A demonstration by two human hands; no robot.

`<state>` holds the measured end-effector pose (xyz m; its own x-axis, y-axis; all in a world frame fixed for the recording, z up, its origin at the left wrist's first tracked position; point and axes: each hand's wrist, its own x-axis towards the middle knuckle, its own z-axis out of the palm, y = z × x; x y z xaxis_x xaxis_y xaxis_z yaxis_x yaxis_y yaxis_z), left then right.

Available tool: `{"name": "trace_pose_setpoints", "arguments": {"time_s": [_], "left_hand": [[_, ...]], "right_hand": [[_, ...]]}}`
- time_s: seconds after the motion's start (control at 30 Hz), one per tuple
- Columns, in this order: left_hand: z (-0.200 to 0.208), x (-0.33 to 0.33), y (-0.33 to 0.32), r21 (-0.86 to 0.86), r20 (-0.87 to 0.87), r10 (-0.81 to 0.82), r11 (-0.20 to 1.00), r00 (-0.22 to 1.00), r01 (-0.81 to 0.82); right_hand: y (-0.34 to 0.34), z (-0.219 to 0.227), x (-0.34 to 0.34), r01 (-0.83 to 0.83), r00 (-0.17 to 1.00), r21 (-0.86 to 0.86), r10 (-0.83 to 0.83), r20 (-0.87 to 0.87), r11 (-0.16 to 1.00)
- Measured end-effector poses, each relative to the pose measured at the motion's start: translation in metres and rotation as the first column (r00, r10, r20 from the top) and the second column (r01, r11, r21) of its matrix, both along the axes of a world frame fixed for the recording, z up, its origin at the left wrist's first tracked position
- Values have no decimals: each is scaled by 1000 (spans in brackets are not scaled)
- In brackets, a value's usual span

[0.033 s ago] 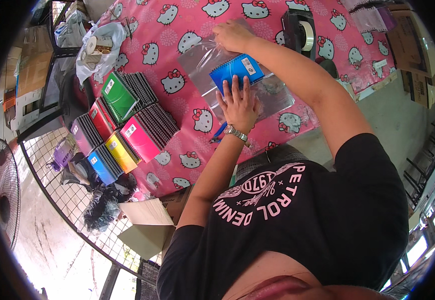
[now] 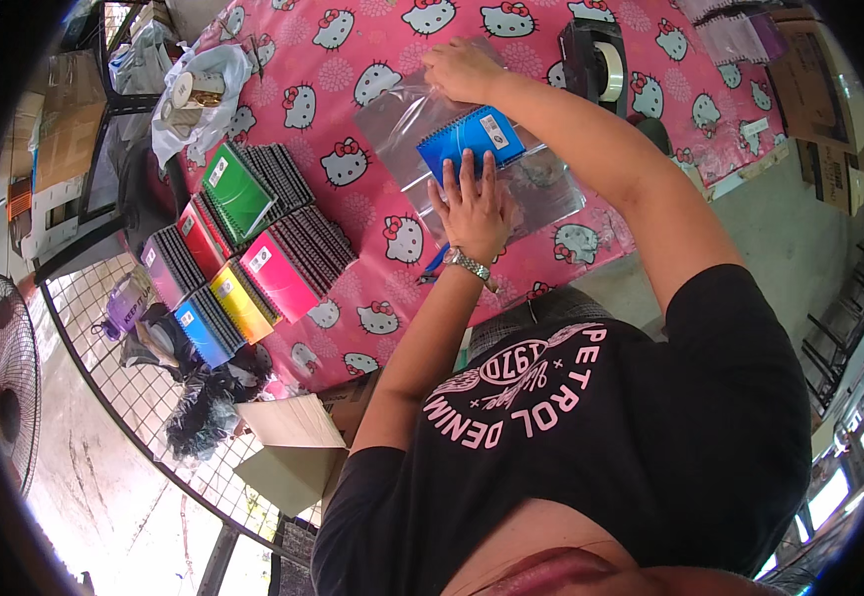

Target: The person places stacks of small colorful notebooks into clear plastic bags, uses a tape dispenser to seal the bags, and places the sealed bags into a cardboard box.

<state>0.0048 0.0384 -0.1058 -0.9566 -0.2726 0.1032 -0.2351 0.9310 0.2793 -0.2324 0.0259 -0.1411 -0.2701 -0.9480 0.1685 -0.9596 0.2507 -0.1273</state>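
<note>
A small blue spiral notebook (image 2: 472,137) lies tilted on a sheet of clear plastic (image 2: 392,134), its wire binding along the far left edge. My left hand (image 2: 477,214) rests flat on the notebook's near part, fingers spread, a metal watch on the wrist. Beyond the notebook, my right hand (image 2: 464,72) has its fingers closed at the plastic's far edge; the exact grip is partly hidden. Close by my left wrist is a blue pen (image 2: 438,258), partly covered.
Stacked spiral notebooks stand left: green (image 2: 237,194), red (image 2: 197,236), purple (image 2: 169,263), yellow (image 2: 238,298), pink (image 2: 278,273) and blue (image 2: 209,323). A black tape dispenser (image 2: 577,65) sits beyond my right forearm. A white plastic bag (image 2: 169,129) hangs at the pink-covered table's (image 2: 348,209) far left.
</note>
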Motion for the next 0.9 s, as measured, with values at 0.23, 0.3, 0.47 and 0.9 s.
{"name": "trace_pose_setpoints", "arguments": {"time_s": [0.23, 0.3, 0.47, 0.9], "left_hand": [[-32, -21, -62, 73, -155, 45, 997, 987, -34], [-16, -41, -64, -28, -310, 80, 995, 947, -93], [42, -58, -119, -323, 184, -149, 925, 972, 203], [6, -46, -53, -26, 40, -175, 984, 984, 176]], "right_hand": [[36, 84, 53, 5, 982, -39, 2, 190, 999], [64, 71, 83, 46, 996, -249, -26, 81, 967], [82, 39, 122, 269, 952, -222, -293, -85, 937], [117, 67, 97, 569, 813, -231, -582, 13, 789]]}}
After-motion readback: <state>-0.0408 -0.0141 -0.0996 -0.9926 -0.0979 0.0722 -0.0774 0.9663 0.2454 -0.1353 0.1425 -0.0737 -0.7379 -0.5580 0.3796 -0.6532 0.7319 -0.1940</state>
